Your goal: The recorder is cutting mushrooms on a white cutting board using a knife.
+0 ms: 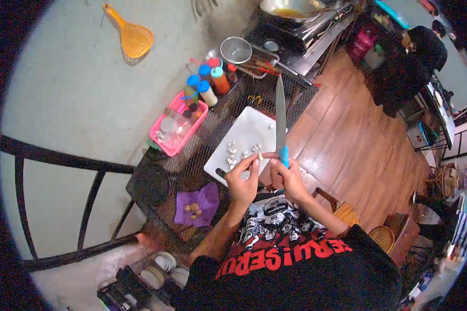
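A kitchen knife (281, 112) with a blue handle is gripped in my right hand (290, 177), its blade pointing up and away from me. Between the thumb and fingers of my left hand (243, 180) is a small pale piece (260, 156) that looks like a garlic clove. Both hands are held over the near edge of a white cutting board (251, 126). Several small white pieces (232, 153) lie scattered on the board, which has a dark handle slot at its near left corner.
Left of the board stands a pink basket (173, 144) of jars, with capped squeeze bottles (207, 93) beyond. Yellow-handled scissors (253, 100) and a strainer (236, 50) lie farther back. A purple cloth (196, 206) bears several brown lumps. Another person (424, 50) in dark clothes is at far right.
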`<state>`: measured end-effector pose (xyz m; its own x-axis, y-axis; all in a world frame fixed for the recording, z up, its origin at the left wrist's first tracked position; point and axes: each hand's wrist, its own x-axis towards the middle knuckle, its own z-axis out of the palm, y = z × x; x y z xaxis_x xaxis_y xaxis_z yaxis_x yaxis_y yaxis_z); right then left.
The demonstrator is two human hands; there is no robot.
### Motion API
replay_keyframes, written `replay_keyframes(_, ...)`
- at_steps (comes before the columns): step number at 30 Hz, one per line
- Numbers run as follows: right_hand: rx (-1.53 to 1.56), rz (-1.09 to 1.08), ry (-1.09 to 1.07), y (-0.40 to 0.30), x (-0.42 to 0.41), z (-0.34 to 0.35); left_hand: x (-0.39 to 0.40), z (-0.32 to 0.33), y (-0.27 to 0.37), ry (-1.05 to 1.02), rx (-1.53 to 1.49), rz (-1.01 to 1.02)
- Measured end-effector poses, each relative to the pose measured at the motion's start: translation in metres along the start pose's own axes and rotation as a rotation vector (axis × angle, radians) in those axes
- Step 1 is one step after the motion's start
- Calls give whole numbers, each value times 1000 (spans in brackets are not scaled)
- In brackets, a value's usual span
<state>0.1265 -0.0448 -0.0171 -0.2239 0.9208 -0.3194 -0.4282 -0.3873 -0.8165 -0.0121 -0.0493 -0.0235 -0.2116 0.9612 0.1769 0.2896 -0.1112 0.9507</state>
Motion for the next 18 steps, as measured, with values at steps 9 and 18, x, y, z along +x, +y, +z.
replay_keyframes(9, -172, -115, -55, -10, -9, 2, 2, 3, -3, -20, -354, -139)
replay_keyframes(18, -358, -102, -135, 3, -11, -11, 12, 2, -4, -40, -980, -479)
